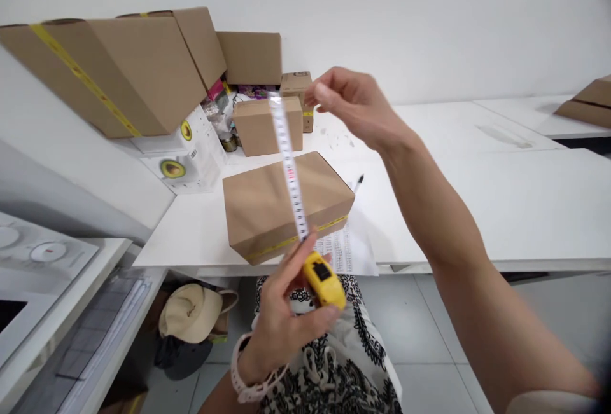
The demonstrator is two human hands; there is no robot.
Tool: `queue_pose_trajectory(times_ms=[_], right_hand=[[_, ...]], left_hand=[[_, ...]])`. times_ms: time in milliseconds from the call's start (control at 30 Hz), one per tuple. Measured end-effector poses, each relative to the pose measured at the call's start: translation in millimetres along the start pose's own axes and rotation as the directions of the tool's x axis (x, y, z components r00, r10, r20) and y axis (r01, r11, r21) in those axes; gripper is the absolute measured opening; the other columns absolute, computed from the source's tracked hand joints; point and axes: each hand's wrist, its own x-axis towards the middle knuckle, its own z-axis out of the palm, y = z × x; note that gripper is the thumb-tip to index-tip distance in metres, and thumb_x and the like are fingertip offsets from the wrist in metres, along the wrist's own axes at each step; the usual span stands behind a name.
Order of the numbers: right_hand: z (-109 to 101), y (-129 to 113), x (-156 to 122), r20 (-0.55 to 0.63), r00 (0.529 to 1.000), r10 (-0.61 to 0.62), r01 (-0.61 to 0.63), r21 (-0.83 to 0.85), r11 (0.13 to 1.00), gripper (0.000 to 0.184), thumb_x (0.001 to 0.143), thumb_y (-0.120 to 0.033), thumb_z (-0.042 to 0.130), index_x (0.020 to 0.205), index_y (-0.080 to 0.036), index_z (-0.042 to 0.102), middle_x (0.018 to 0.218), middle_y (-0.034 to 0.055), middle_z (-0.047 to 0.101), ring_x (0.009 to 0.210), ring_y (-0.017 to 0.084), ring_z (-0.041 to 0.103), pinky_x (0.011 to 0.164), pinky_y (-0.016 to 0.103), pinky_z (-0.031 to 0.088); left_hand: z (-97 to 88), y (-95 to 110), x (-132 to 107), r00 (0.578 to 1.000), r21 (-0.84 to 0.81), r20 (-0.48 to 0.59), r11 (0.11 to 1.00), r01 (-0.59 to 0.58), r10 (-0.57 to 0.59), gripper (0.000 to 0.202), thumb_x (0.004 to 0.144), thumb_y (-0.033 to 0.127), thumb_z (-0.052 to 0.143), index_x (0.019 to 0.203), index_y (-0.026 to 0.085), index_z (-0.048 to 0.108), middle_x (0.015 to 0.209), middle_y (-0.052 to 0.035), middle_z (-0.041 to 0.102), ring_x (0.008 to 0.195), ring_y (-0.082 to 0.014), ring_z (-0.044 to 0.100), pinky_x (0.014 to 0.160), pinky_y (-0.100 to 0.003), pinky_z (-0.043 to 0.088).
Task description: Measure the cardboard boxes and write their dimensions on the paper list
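Note:
My left hand (286, 318) is wrapped round a yellow tape measure (327, 283), just in front of the table edge. Its white blade (289, 163) extends up and away over a closed cardboard box (291, 191) and is slightly blurred at the far end. Raised beyond that box, my right hand (346, 102) has its fingers curled, close to the blade's end but apart from it; whether anything small is in the fingers is hidden. Under the box's right side lies a printed sheet (353, 248), with a black-tipped pen (359, 182) beside the box.
More cardboard boxes (267, 128) stand at the back left of the white table (458, 210). A large taped box (133, 77) sits on white cartons with avocado pictures (186, 163). Lower left are a white appliance (38, 261) and a beige cap (191, 312). Another box (589, 102) is at far right.

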Motion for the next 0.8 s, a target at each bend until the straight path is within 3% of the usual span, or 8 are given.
queue_pose_trajectory(times_ms=[100,200,300,400,500,600,700,800], right_hand=[[-18,0,-52,-0.113,0.991,-0.073,0.072,-0.013,0.997,0.044,0.096,-0.060,0.053,0.112,-0.022,0.067,0.116,0.0040,0.066,0.122,0.027,0.061,0.094,0.044,0.052],[-20,48,-108,-0.222,0.974,0.052,-0.048,0.022,0.999,0.047,0.095,-0.063,0.054,0.108,-0.021,0.070,0.115,0.0090,0.071,0.116,0.026,0.065,0.099,0.046,0.053],[-6,108,-156,-0.184,0.940,0.289,-0.273,0.109,0.956,0.053,0.094,-0.064,0.053,0.115,-0.018,0.070,0.124,0.0162,0.071,0.119,0.030,0.065,0.104,0.050,0.052],[16,135,-184,-0.052,0.924,0.379,-0.370,0.136,0.919,0.060,0.097,-0.064,0.046,0.139,-0.023,0.061,0.150,0.0143,0.056,0.139,0.030,0.053,0.115,0.051,0.044],[31,123,-189,0.069,0.944,0.324,-0.330,0.109,0.938,0.063,0.096,-0.064,0.046,0.149,-0.030,0.052,0.157,0.0078,0.050,0.145,0.031,0.046,0.117,0.052,0.042],[31,93,-182,0.088,0.964,0.250,-0.258,0.089,0.962,0.067,0.091,-0.061,0.057,0.152,-0.034,0.048,0.154,0.0065,0.053,0.139,0.034,0.050,0.112,0.054,0.047],[23,66,-173,-0.017,0.970,0.243,-0.243,0.024,0.970,0.073,0.085,-0.058,0.067,0.151,-0.034,0.049,0.148,0.0099,0.056,0.127,0.036,0.057,0.102,0.053,0.053],[18,55,-165,-0.159,0.957,0.241,-0.252,-0.053,0.966,0.072,0.084,-0.060,0.067,0.149,-0.033,0.051,0.145,0.0122,0.055,0.121,0.037,0.057,0.093,0.053,0.056]], left_hand=[[-31.8,1,-23,0.948,0.051,-0.251,0.981,-0.187,0.194,0.072,0.068,0.017,0.086,0.136,0.032,0.068,0.160,-0.0077,0.046,0.117,-0.0346,0.069,0.083,-0.037,0.066],[-76.0,-8,-35,0.838,0.163,-0.411,0.933,-0.319,0.359,0.069,0.066,0.019,0.087,0.133,0.032,0.070,0.159,-0.0042,0.049,0.117,-0.0312,0.069,0.095,-0.037,0.062],[-111.9,-25,-29,0.831,0.134,-0.480,0.960,-0.247,0.281,0.073,0.067,0.022,0.087,0.136,0.033,0.067,0.159,-0.0022,0.049,0.123,-0.0316,0.066,0.096,-0.034,0.060],[-127.7,-44,-9,0.848,0.017,-0.507,0.985,-0.172,0.156,0.078,0.065,0.028,0.089,0.139,0.030,0.065,0.153,-0.0040,0.055,0.123,-0.0318,0.066,0.090,-0.030,0.059],[-129.8,-50,14,0.881,-0.105,-0.465,0.983,-0.152,0.086,0.084,0.060,0.035,0.092,0.139,0.024,0.065,0.130,-0.0070,0.070,0.115,-0.0284,0.070,0.091,-0.030,0.058],[-129.0,-33,32,0.899,-0.168,-0.419,0.962,-0.214,0.127,0.088,0.055,0.041,0.094,0.136,0.021,0.066,0.107,-0.0049,0.075,0.105,-0.0252,0.071,0.089,-0.029,0.058],[-128.8,-2,47,0.879,-0.146,-0.408,0.933,-0.329,0.246,0.078,0.056,0.044,0.092,0.128,0.022,0.071,0.110,-0.0032,0.075,0.103,-0.0222,0.070,0.091,-0.027,0.058],[-127.4,22,66,0.878,-0.106,-0.358,0.920,-0.378,0.319,0.068,0.060,0.048,0.091,0.121,0.024,0.074,0.128,-0.0039,0.070,0.114,-0.0262,0.067,0.104,-0.035,0.054]])
